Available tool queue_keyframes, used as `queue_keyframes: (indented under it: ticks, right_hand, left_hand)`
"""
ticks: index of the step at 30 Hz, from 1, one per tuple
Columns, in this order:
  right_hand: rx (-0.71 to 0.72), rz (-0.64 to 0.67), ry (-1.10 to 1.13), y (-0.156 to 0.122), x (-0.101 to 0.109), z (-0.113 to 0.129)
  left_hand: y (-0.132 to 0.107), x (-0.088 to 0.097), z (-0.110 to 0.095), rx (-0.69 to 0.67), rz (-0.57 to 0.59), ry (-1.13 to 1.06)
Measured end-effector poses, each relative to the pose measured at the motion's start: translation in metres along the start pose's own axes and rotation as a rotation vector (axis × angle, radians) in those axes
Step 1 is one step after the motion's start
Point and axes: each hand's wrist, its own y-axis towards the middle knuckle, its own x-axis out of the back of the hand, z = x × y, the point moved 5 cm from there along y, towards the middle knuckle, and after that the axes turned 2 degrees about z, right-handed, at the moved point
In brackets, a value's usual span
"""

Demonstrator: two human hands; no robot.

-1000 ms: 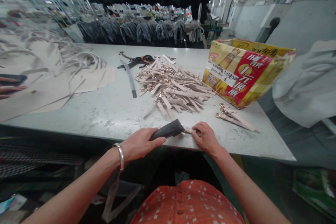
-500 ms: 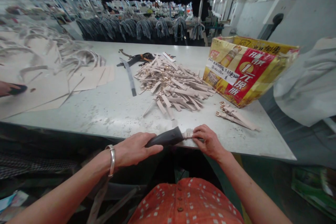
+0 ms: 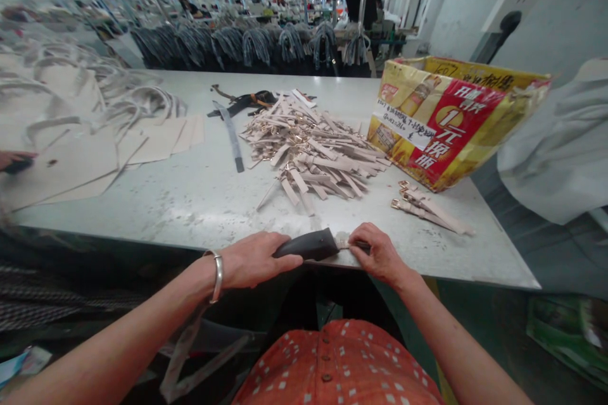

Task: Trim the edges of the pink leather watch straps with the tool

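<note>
Your left hand (image 3: 254, 261) has swung the black-handled tool (image 3: 306, 245) level along the edge of the tabletop (image 3: 156, 215), wrapped firmly around its grip. Your right hand (image 3: 380, 255) pinches the pale strap (image 3: 342, 241) against the tool's tip.

The right hand (image 3: 377, 254) hides most of the pale leather strap (image 3: 342, 241); a blurred co-worker's hand (image 3: 14, 162) is cut off by the left edge.

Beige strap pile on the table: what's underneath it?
The pale grey table top shows around the edges of the pile of beige straps with gold-coloured buckles. The straps cover the surface directly beneath, so nothing under them can be seen.
</note>
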Motion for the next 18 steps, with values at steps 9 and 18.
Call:
queue_keyframes:
  ticks: [9,18]
  right_hand:
    - [-0.032,0.030,-0.018,0.002,-0.003,-0.001]
    - [-0.058,-0.011,-0.118,0.007,-0.012,0.002]
  left_hand:
    - [0.003,0.004,-0.005,-0.029,-0.015,-0.001]
    - [0.004,-0.004,0.004,-0.022,0.005,-0.036]
